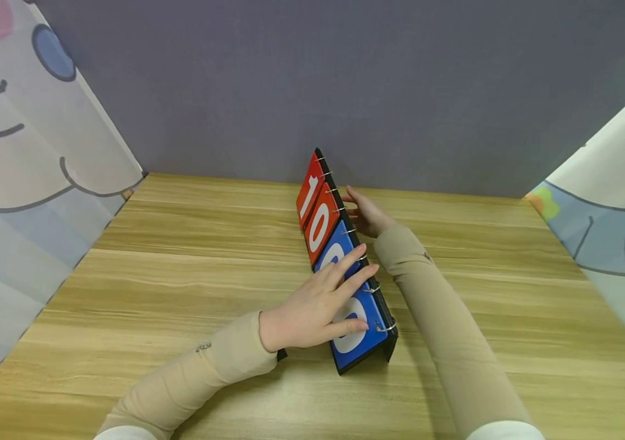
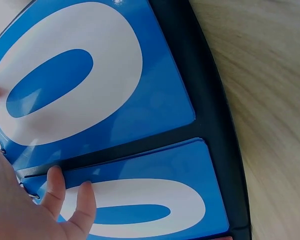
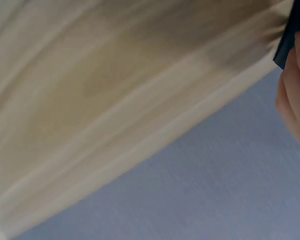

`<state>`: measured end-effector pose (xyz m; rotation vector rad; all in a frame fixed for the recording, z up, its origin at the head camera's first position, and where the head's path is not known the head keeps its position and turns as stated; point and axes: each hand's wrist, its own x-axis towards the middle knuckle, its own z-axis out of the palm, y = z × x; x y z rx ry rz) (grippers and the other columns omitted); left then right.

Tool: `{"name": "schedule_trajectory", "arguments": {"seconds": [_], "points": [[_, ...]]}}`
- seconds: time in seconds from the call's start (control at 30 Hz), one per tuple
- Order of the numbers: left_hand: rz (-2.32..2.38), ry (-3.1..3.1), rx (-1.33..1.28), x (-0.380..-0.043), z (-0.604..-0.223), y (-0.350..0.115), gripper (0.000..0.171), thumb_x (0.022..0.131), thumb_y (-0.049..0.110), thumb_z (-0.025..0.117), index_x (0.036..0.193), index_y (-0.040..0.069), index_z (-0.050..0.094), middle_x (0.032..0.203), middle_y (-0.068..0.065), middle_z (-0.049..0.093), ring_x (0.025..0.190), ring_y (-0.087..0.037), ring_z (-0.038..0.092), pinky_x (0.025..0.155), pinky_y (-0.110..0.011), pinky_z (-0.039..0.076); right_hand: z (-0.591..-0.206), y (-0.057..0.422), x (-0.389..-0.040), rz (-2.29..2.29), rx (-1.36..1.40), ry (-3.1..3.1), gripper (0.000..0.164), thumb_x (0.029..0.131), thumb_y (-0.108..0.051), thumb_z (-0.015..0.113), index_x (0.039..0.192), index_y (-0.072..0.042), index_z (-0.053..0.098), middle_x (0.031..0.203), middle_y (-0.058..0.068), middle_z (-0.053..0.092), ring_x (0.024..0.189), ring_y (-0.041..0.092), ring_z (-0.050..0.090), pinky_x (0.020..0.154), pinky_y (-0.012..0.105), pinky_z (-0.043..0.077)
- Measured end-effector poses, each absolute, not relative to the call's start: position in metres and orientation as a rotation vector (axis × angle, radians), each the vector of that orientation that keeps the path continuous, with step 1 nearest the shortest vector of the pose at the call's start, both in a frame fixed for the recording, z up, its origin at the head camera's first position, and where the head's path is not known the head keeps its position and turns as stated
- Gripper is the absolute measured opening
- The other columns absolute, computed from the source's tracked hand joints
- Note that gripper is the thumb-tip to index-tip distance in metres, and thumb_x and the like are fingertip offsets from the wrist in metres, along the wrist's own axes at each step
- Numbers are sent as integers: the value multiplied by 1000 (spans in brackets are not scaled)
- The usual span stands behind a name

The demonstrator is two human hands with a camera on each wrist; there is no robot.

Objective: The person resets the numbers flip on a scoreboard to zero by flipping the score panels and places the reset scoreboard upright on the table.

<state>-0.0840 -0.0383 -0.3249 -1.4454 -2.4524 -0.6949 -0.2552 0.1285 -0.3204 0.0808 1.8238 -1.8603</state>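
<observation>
A tabletop flip scoreboard with a black stand and metal rings stands like a tent on the table. Its far half bears red cards reading 1 and 0, and its near half blue cards with white zeros. My left hand lies spread over the blue cards, its fingertips close to the ringed top edge. Behind the stand is my right hand, with fingers at the black back panel. The panel partly hides those fingers.
The wood-grain table extends around the scoreboard. A grey upright panel borders its far edge, and cartoon-printed cloths hang at both sides. A small dark piece shows beneath the left wrist.
</observation>
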Motion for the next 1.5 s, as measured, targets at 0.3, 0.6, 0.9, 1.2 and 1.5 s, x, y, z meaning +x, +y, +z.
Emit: {"name": "schedule_trajectory", "arguments": {"seconds": [0.3,0.6,0.9,1.2,1.5], "points": [[-703,-2457,-1441,-84,-325,-39,79,91,62,18,150,10,19,158,-13,0,132,-29,35,105,-41,31,-325,127,-254,-1963,176,1761,61,100,-44,28,148,-8,24,112,7,44,88,16,52,75,29,47],[-712,-2460,-1431,-84,-326,-39,79,91,62,19,151,11,19,159,-11,-1,120,-24,41,99,-38,35,-333,133,-256,-2054,231,1643,54,100,-41,30,142,-7,29,107,6,47,73,10,59,67,26,48],[-707,-2453,-1432,-84,-325,-39,79,91,62,17,150,10,19,159,-12,0,131,-28,36,103,-41,32,-337,138,-261,-1978,317,1929,53,98,-37,41,140,-6,39,106,0,49,83,4,54,74,20,47],[-680,-2482,-1436,-84,-324,-38,80,90,62,20,151,12,17,159,-12,-1,141,-31,27,110,-43,25,-355,186,-307,-2187,251,1897,39,89,-32,61,122,-12,55,109,1,54,89,10,57,85,28,48],[-692,-2470,-1443,-85,-324,-37,79,90,62,21,151,11,18,158,-13,1,138,-29,31,108,-41,29,-263,182,-264,-2174,383,2135,15,92,-25,56,102,-14,53,108,-3,51,91,8,52,85,24,42]]}}
